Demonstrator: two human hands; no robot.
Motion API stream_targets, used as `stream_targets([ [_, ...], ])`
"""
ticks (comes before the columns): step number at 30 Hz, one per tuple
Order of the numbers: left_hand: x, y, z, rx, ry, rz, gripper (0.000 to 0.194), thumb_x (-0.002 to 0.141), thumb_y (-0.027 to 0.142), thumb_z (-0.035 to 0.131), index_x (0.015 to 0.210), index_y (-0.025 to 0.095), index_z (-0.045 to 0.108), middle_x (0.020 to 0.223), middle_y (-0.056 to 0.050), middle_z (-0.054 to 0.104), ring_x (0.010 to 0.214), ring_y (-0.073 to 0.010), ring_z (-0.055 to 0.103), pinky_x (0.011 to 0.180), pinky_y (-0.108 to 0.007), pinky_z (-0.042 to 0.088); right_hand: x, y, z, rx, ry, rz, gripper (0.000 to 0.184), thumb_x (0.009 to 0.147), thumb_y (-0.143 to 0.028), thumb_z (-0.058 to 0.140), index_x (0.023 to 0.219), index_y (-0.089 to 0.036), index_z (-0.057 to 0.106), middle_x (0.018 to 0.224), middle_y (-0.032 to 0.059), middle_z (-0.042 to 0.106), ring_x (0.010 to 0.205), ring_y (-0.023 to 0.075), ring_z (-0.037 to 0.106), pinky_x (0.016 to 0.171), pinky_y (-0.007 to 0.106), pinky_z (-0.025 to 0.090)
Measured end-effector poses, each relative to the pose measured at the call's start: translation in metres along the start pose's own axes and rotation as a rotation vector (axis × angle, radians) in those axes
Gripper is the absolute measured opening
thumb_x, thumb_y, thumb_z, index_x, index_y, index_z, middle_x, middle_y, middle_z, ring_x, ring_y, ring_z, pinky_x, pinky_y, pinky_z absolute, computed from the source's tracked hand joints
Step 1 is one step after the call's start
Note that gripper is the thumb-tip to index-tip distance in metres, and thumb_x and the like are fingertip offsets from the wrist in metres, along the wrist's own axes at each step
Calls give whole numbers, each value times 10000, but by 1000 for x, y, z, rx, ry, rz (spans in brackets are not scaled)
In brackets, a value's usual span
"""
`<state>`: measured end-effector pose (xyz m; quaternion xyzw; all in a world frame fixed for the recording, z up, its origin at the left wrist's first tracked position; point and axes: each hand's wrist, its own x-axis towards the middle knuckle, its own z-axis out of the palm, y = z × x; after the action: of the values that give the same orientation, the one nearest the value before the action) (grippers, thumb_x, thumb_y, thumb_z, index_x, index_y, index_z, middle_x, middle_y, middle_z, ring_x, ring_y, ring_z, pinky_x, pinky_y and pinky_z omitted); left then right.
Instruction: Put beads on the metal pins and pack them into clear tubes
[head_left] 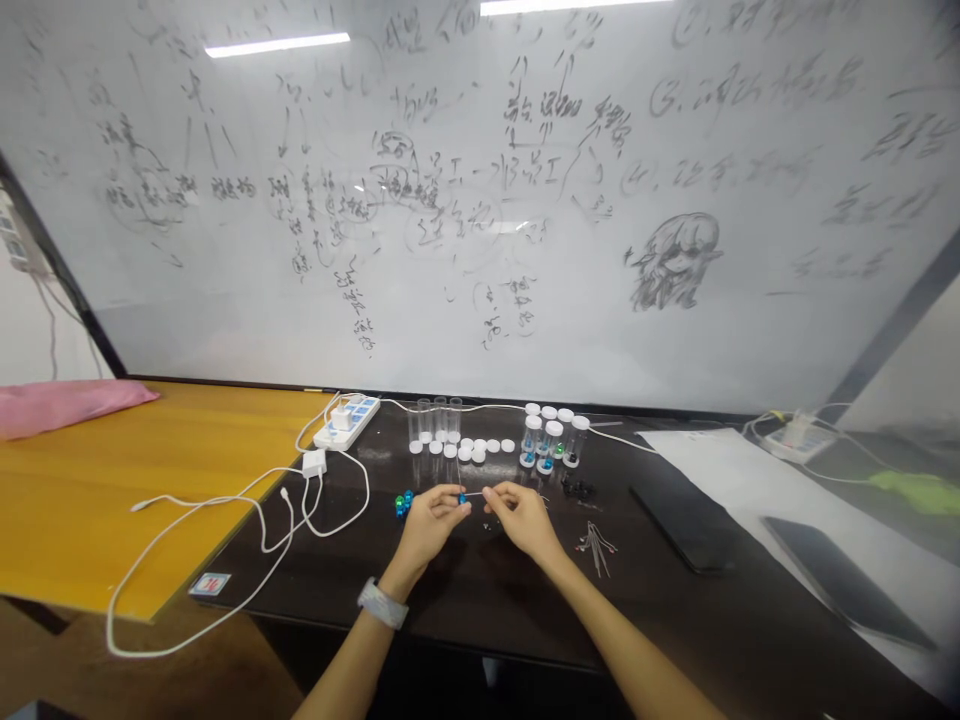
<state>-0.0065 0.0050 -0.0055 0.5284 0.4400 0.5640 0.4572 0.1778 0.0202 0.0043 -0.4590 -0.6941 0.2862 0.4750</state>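
Note:
My left hand (429, 525) and my right hand (523, 520) meet above the dark tabletop (480, 600), pinching a thin metal pin (474, 493) between them. A small blue bead (462, 497) sits on the pin near my left fingertips. Just left of that hand lie several blue and green beads (403, 504). Beyond my hands stand open clear plastic tubes (435, 420), loose white caps (469, 449) and capped tubes holding beads (551, 445). A bundle of pins (598, 548) lies to the right of my right hand. A white band (382, 603) circles my left wrist.
A white power strip (343, 422) and charger (314, 462) trail white cables across the yellow table (150, 480) at left. A black phone (682, 525) and tablet (844, 585) lie at right. A written-on whiteboard (480, 200) rises behind.

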Motion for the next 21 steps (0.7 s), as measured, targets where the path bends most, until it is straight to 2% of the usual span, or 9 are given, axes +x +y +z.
stream_targets([
  [4,0,1,0,6,18,21,375,633,324,860,941,160,723,761,-33,701,722,-183,697,696,-270,542,0,-2,-2,-90,17,-12,447,907,-519,555,634,-185,672,608,37,699,555,184,635,559,260,446],
  [7,0,0,0,15,16,35,339,633,292,853,919,166,722,733,-18,687,690,-175,683,681,-267,539,0,-2,-2,-67,-19,0,443,906,-514,557,643,-183,688,615,39,709,569,190,647,564,260,450],
  [15,2,-6,-2,46,58,70,278,618,246,830,873,176,744,785,-50,725,764,-221,702,761,-325,561,-2,-3,-1,-27,-78,-2,421,919,-488,553,668,-182,697,634,41,721,573,188,647,568,262,454],
  [21,3,-6,0,24,42,66,307,661,319,826,908,177,713,736,-23,693,703,-184,693,706,-287,548,-1,-3,-2,-140,14,-210,334,953,-424,519,779,-202,699,686,30,685,622,183,598,605,270,437],
])
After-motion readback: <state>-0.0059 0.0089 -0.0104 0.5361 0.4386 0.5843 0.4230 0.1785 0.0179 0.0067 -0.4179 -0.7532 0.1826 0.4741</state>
